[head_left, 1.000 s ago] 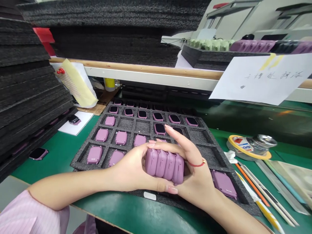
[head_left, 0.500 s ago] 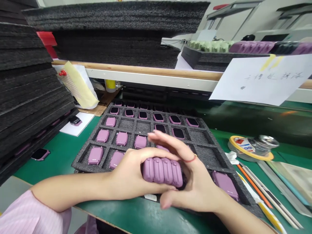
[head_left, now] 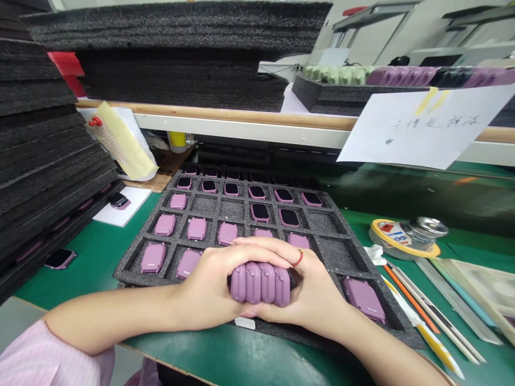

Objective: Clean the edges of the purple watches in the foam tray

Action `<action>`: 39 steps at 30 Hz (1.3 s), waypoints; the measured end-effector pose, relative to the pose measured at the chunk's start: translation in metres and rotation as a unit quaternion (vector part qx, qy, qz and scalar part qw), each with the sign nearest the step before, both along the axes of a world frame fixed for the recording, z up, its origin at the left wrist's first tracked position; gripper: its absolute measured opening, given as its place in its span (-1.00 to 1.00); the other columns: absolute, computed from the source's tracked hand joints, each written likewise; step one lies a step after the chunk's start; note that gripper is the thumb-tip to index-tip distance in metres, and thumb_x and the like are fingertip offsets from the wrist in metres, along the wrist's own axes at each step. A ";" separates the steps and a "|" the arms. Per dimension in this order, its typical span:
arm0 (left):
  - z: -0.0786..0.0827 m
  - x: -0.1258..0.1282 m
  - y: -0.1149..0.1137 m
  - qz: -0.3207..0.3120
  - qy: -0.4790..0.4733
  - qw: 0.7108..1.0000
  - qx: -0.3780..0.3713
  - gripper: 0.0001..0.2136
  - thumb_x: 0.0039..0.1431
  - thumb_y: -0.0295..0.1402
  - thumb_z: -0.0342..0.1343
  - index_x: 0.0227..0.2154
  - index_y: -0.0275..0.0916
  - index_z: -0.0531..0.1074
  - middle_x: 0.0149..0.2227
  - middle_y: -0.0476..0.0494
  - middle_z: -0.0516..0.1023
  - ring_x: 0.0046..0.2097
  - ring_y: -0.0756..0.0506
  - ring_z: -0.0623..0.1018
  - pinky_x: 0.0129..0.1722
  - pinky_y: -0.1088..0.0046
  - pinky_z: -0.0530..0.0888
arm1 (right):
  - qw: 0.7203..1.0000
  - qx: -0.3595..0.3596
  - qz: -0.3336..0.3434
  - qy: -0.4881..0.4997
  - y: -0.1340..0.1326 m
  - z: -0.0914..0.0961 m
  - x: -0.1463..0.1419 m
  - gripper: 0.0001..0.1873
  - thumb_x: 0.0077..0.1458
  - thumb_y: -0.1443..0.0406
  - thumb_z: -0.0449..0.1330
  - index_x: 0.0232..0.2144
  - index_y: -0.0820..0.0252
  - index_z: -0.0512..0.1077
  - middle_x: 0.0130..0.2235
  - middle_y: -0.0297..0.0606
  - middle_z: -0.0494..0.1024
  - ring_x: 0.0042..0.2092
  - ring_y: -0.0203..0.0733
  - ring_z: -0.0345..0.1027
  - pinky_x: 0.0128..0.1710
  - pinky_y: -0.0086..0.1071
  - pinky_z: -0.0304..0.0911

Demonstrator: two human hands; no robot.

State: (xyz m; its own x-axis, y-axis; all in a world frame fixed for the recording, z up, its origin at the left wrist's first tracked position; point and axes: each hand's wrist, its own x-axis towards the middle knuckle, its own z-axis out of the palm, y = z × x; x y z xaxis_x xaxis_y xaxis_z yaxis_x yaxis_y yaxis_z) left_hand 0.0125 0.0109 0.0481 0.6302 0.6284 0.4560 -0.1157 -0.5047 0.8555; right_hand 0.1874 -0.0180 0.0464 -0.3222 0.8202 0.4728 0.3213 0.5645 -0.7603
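Both hands clasp a stack of several purple watch cases (head_left: 259,282) held side by side on edge. My left hand (head_left: 211,287) grips the stack's left end, fingers curled over its top. My right hand (head_left: 311,295) closes on the right end, and its fingers, one with a red ring, lie across the top. The stack is just above the near edge of a black foam tray (head_left: 336,252). More purple cases (head_left: 197,228) lie in the tray's pockets, some with dark screens up (head_left: 260,212). One case (head_left: 364,299) lies in the near right pocket.
Stacks of black foam sheets (head_left: 44,145) rise at the left and on the shelf behind. A tape roll with a metal tin (head_left: 406,238), pencils and rulers (head_left: 422,316) lie on the green mat at the right. A white paper note (head_left: 418,126) hangs from the shelf.
My right hand lifted its fingers off the stack half a second ago and has closed back over it. The stack sank slightly toward the tray's near edge.
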 end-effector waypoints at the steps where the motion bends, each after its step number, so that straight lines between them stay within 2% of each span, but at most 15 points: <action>1: 0.000 0.000 0.000 0.003 0.005 1.000 -0.002 -0.67 0.04 -0.37 0.38 -0.11 -0.18 0.53 0.02 -0.17 0.64 0.00 -0.19 0.65 0.05 0.26 0.57 | 1.000 -0.004 0.002 0.000 0.000 0.000 0.000 -0.30 -0.20 0.14 0.54 0.04 0.11 0.50 -0.02 -0.20 0.67 -0.03 0.00 0.60 0.04 -0.22 0.51; 5: -0.001 -0.004 -0.003 0.023 0.031 0.999 -0.002 -0.64 0.03 -0.42 0.37 -0.08 -0.19 0.51 0.00 -0.15 0.65 -0.03 -0.16 0.65 0.01 0.33 0.58 | 0.998 -0.013 0.046 0.048 0.000 -0.001 0.006 -0.10 -0.17 -0.02 0.50 0.21 -0.01 0.36 0.16 -0.18 0.53 0.17 0.05 0.45 0.18 -0.14 0.39; 7: -0.002 -0.005 -0.005 0.024 0.038 0.999 0.009 -0.63 0.05 -0.48 0.33 -0.05 -0.18 0.48 0.01 -0.12 0.64 0.00 -0.14 0.64 0.04 0.37 0.55 | 0.992 -0.044 0.076 0.090 0.001 -0.003 0.010 -0.14 0.00 -0.18 0.31 0.28 -0.07 0.27 0.24 -0.17 0.45 0.25 0.05 0.35 0.23 -0.10 0.33; 9: -0.003 -0.005 -0.005 0.026 0.035 0.999 0.030 -0.61 0.06 -0.52 0.30 -0.03 -0.17 0.46 0.01 -0.11 0.63 0.05 -0.13 0.61 0.10 0.37 0.50 | 0.984 -0.093 0.099 0.116 0.002 -0.005 0.012 -0.18 0.14 -0.25 0.10 0.32 -0.07 0.20 0.21 -0.16 0.48 0.23 0.03 0.39 0.18 -0.10 0.37; 12: -0.002 -0.003 -0.003 0.048 0.031 0.997 0.060 -0.65 0.08 -0.47 0.31 -0.05 -0.17 0.47 -0.03 -0.11 0.64 0.04 -0.14 0.59 0.13 0.32 0.46 | 0.978 -0.160 0.090 0.102 0.002 -0.005 0.010 -0.02 0.01 -0.27 0.21 0.35 -0.01 0.14 0.19 -0.10 0.49 0.19 0.07 0.43 0.13 -0.08 0.42; 16: -0.002 -0.002 0.002 0.019 0.026 0.991 0.133 -0.63 0.22 -0.26 0.25 0.07 -0.14 0.39 0.04 -0.22 0.58 0.10 -0.23 0.53 0.16 0.16 0.42 | 0.989 -0.137 0.002 0.061 -0.001 0.000 0.002 0.19 -0.28 -0.05 0.53 0.34 0.07 0.16 0.31 -0.03 0.35 0.29 0.15 0.30 0.24 -0.02 0.31; 20: -0.008 -0.004 0.005 0.009 0.056 0.982 0.179 -0.41 0.27 -0.32 0.17 0.31 -0.07 0.11 0.26 -0.30 0.32 0.36 -0.28 0.23 0.31 0.02 0.27 | 0.996 -0.045 -0.059 0.052 -0.003 0.000 -0.001 0.14 -0.20 0.15 0.54 0.36 0.03 0.11 0.34 -0.08 0.31 0.23 0.09 0.38 0.20 -0.07 0.38; 22: -0.010 -0.005 0.003 0.021 0.072 0.982 0.172 -0.24 0.20 -0.43 0.22 0.36 0.00 -0.04 0.35 -0.27 0.18 0.45 -0.30 0.02 0.37 -0.04 0.16 | 0.996 -0.013 -0.075 0.054 -0.005 -0.002 -0.001 0.12 -0.14 0.24 0.52 0.38 -0.02 0.06 0.24 -0.13 0.45 0.11 0.02 0.51 0.13 -0.12 0.45; 24: -0.008 -0.006 0.001 0.023 0.077 0.991 0.104 -0.02 0.05 -0.42 0.36 0.39 0.04 -0.17 0.41 -0.29 0.03 0.47 -0.35 -0.06 0.38 -0.10 0.12 | 0.995 0.011 -0.084 0.053 -0.006 -0.005 -0.001 0.14 -0.12 0.30 0.50 0.40 -0.05 0.02 0.07 -0.21 0.60 0.02 -0.01 0.57 0.13 -0.11 0.46; 26: -0.002 -0.005 0.000 0.008 0.073 0.996 -0.052 0.14 -0.10 -0.35 0.47 0.39 0.04 -0.22 0.41 -0.36 0.05 0.43 -0.40 0.10 0.33 -0.13 0.23 | 0.994 0.027 -0.084 0.061 -0.005 -0.008 -0.001 0.13 -0.10 0.29 0.49 0.40 -0.08 0.01 0.00 -0.24 0.63 0.01 -0.01 0.58 0.14 -0.09 0.45; 27: 0.002 -0.004 0.000 -0.010 0.068 0.987 -0.143 0.12 -0.13 -0.32 0.49 0.39 0.01 -0.16 0.36 -0.38 0.16 0.37 -0.40 0.24 0.27 -0.12 0.31 | 0.994 0.032 -0.077 0.064 -0.005 -0.009 -0.001 0.10 -0.07 0.26 0.49 0.39 -0.10 0.02 0.05 -0.22 0.61 0.02 -0.01 0.57 0.13 -0.10 0.45; 29: 0.008 -0.001 0.001 -0.057 0.052 0.959 -0.272 -0.13 -0.08 -0.30 0.47 0.28 -0.09 0.14 0.16 -0.34 0.45 0.19 -0.35 0.50 0.15 -0.04 0.46 | 0.995 0.049 -0.062 0.062 -0.003 -0.010 -0.001 0.02 -0.03 0.19 0.47 0.37 -0.12 0.07 0.21 -0.15 0.48 0.05 0.01 0.55 0.15 -0.09 0.44; 31: 0.012 0.002 0.003 -0.084 0.033 0.947 -0.307 -0.42 -0.04 -0.32 0.45 0.06 -0.17 0.40 -0.02 -0.23 0.58 0.05 -0.28 0.59 0.07 0.08 0.53 | 0.995 0.068 -0.050 0.048 -0.002 -0.011 -0.001 -0.02 -0.01 0.15 0.46 0.36 -0.12 0.10 0.30 -0.11 0.37 0.09 0.03 0.53 0.22 -0.05 0.38; 33: 0.012 0.003 0.004 -0.080 0.022 0.950 -0.302 -0.55 -0.06 -0.36 0.45 -0.08 -0.19 0.48 -0.08 -0.15 0.60 0.03 -0.24 0.61 0.04 0.18 0.55 | 0.995 0.079 -0.038 0.039 -0.001 -0.010 -0.001 -0.03 0.02 0.14 0.45 0.37 -0.11 0.08 0.26 -0.12 0.43 0.14 0.05 0.49 0.28 -0.01 0.31; 39: 0.008 0.002 -0.001 -0.052 0.001 0.949 -0.311 -0.45 -0.15 -0.56 0.45 -0.05 -0.12 0.47 -0.05 -0.03 0.59 0.03 -0.14 0.60 0.02 0.35 0.55 | 0.995 0.082 -0.012 0.047 0.000 -0.010 0.002 0.03 0.03 0.08 0.43 0.40 -0.11 0.00 0.02 -0.22 0.61 0.20 -0.02 0.43 0.29 -0.05 0.30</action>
